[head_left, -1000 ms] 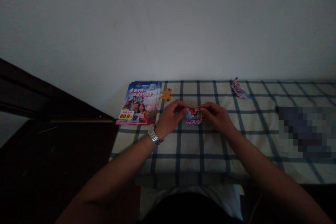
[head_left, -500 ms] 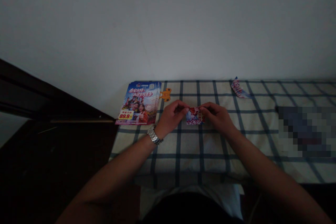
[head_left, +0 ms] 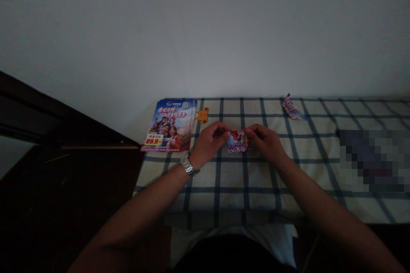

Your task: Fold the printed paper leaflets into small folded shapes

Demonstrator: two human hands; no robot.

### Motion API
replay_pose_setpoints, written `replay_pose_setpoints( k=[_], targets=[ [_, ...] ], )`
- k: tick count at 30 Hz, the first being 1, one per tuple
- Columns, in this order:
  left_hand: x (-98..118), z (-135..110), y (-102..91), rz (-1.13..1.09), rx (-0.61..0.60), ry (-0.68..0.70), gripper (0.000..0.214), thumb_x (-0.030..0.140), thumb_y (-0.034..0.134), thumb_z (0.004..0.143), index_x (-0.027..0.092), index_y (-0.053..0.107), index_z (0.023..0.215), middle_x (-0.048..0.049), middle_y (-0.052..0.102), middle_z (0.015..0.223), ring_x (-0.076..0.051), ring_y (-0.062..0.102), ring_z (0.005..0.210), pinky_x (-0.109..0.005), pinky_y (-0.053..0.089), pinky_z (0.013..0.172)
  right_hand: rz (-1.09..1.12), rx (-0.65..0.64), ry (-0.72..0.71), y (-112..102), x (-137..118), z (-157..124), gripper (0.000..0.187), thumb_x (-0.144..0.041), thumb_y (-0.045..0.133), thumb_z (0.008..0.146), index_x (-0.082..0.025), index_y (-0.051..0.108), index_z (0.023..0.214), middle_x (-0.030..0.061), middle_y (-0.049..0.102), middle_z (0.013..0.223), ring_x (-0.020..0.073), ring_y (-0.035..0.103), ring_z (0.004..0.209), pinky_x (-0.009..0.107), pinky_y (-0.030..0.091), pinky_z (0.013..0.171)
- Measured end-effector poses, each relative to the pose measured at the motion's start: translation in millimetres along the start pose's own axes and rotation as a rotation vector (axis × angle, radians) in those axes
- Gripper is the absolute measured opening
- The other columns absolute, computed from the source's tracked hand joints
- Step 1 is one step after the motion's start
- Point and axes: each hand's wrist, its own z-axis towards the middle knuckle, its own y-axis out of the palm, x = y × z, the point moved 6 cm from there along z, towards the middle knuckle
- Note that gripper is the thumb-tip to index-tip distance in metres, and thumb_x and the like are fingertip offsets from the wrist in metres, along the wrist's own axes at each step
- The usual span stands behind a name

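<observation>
A small folded piece of printed paper [head_left: 237, 141], red, white and blue, is held just above the checked cloth [head_left: 256, 175]. My left hand [head_left: 209, 141], with a metal watch at the wrist, pinches its left edge. My right hand [head_left: 265, 140] pinches its right edge. Both hands have their fingers curled round the paper.
A stack of colourful flyers [head_left: 171, 124] lies at the cloth's left end, with a small orange thing [head_left: 203, 114] beside it. A folded paper shape [head_left: 292, 108] sits at the back by the white wall. A blurred patch [head_left: 371, 160] covers the right side. Dark wood furniture stands at the left.
Both hands have stayed in place; the fingers have shifted slightly on the folded paper, which now tilts a little more.
</observation>
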Motion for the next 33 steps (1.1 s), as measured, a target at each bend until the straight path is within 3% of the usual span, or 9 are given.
replay_pose_setpoints(
  k=[6,10,33],
  targets=[
    [-3.5,-0.6,0.1,-0.009,0.02,-0.002,0.017,0.035,0.066,0.095,0.019,0.065,0.098,-0.003,0.071,0.092,-0.015,0.067,0.083,-0.028,0.056,0.076,0.1,-0.019,0.011,2.9,2.1,0.4,0.033,-0.053,0.067,0.09,-0.021,0.074,0.095,0.0045,0.076,0.085,0.0194,0.068,0.074,0.031,0.054,0.065],
    [-3.2,-0.7,0.8,-0.025,0.023,0.003,0.016,0.035,0.066,0.094,0.019,0.064,0.097,-0.0023,0.07,0.09,-0.015,0.067,0.081,-0.028,0.055,0.075,0.08,-0.054,0.02,5.7,2.4,-1.6,0.034,-0.053,0.073,0.086,-0.021,0.075,0.099,0.0024,0.072,0.074,0.0166,0.063,0.062,0.028,0.049,0.056],
    [-3.0,-3.4,6.6,0.041,-0.048,0.011,0.014,0.033,0.064,0.094,0.019,0.063,0.096,-0.0022,0.07,0.088,-0.015,0.066,0.079,-0.026,0.054,0.072,0.014,-0.038,0.001,4.1,0.5,-3.6,0.031,-0.049,0.075,0.084,-0.019,0.076,0.093,0.0028,0.072,0.071,0.0152,0.064,0.061,0.026,0.049,0.054]
  ],
)
